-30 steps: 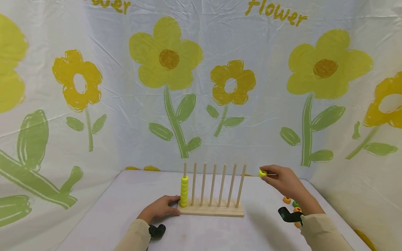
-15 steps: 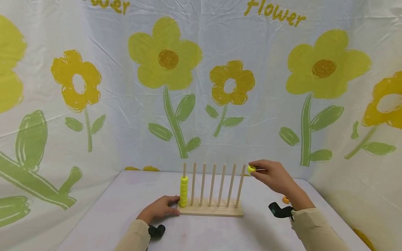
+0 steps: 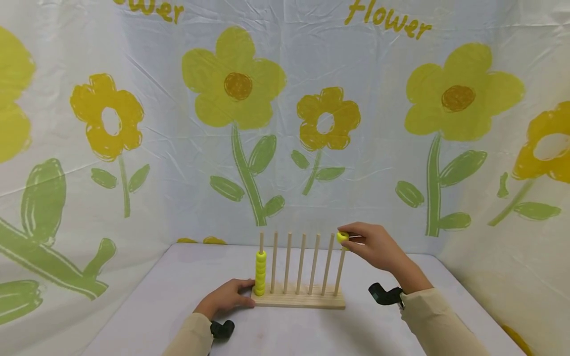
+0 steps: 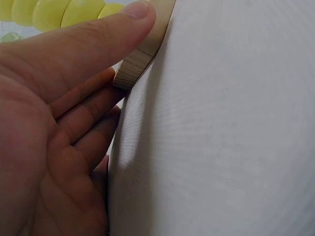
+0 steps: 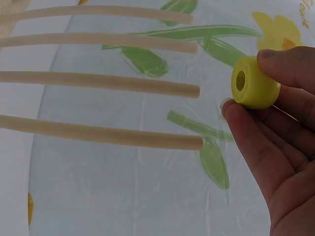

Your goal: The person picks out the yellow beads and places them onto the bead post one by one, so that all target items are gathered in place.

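A wooden peg rack (image 3: 307, 300) with a row of upright pegs stands on the table. Its leftmost peg carries a stack of yellow beads (image 3: 260, 272). At the rack's left end, my left hand (image 3: 228, 298) grips the base, thumb (image 4: 98, 46) on the near side and fingers behind. My right hand (image 3: 374, 245) pinches one yellow bead (image 5: 256, 82) between thumb and fingertips. In the head view this bead overlaps the top of the rightmost peg. The right wrist view shows it apart from the peg tips, its hole facing toward them.
A white table (image 3: 169, 282) lies under the rack. Behind it hangs a cloth (image 3: 378, 198) printed with yellow flowers. Black wrist devices sit on both wrists, the right one (image 3: 385, 294) in front of the sleeve.
My right hand has moved left with the yellow bead, from right of the rack to the rightmost peg's top. Loose orange and green beads are now hidden behind the right arm. The left hand keeps still.
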`<state>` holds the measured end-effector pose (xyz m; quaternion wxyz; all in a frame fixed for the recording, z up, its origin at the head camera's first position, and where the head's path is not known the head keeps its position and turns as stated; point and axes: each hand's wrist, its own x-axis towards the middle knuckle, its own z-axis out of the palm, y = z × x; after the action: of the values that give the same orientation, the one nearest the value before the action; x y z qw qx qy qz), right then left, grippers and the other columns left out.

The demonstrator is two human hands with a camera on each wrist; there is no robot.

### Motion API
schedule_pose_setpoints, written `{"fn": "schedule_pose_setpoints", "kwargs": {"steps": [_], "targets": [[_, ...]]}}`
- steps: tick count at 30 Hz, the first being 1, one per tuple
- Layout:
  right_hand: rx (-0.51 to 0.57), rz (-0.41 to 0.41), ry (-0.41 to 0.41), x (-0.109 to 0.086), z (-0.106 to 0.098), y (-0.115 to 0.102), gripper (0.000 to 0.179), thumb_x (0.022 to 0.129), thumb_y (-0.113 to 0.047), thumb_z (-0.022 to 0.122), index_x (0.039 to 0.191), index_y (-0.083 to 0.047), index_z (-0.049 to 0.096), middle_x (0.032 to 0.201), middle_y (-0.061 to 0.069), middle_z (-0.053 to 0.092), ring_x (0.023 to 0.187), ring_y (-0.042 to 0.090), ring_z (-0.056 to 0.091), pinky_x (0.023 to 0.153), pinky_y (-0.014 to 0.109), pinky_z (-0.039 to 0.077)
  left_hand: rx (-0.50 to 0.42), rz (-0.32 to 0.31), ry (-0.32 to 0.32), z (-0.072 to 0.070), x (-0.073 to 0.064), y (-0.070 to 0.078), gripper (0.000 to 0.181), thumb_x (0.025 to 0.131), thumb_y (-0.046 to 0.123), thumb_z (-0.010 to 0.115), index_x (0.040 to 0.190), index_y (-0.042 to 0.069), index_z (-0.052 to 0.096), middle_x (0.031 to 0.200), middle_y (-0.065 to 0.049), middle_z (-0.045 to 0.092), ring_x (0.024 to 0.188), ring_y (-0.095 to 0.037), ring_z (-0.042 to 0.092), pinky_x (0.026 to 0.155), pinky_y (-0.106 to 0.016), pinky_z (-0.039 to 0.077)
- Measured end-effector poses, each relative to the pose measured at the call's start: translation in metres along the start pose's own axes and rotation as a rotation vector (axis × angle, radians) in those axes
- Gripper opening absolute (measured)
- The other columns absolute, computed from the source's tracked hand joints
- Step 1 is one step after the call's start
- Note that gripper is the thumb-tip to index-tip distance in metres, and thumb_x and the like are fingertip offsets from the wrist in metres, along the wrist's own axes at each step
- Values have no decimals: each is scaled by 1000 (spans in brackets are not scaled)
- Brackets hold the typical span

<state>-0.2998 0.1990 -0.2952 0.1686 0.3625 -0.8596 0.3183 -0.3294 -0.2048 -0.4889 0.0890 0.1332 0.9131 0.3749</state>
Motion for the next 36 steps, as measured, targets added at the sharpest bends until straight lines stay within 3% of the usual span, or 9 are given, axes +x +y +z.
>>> {"fn": "schedule_pose_setpoints", "kwargs": {"steps": [9, 17, 36], "targets": [[-10, -24, -31, 15, 6, -10, 32, 91, -13, 67, 122, -4, 65, 120, 11, 67, 102, 24, 69, 88, 28, 57, -3, 24, -7, -1, 3, -2, 76, 74, 45, 80, 139, 15, 54, 145, -11, 51, 137, -41, 41, 110, -64, 30], [30, -16, -54, 28, 15, -18, 33, 92, -15, 67, 124, -6, 64, 122, 10, 66, 103, 23, 69, 88, 27, 57, -25, -10, -5, -1, 4, 0, 76, 73, 45, 82, 139, 17, 55, 145, -10, 51, 137, -40, 40, 109, -65, 29], [104, -10, -116, 62, 44, -37, 36, 93, -15, 66, 127, -8, 63, 127, 9, 64, 110, 23, 67, 92, 23, 55, 9, 46, -18, -1, 2, -1, 76, 77, 46, 78, 141, 14, 51, 147, -11, 49, 138, -41, 40, 110, -63, 30]]}}
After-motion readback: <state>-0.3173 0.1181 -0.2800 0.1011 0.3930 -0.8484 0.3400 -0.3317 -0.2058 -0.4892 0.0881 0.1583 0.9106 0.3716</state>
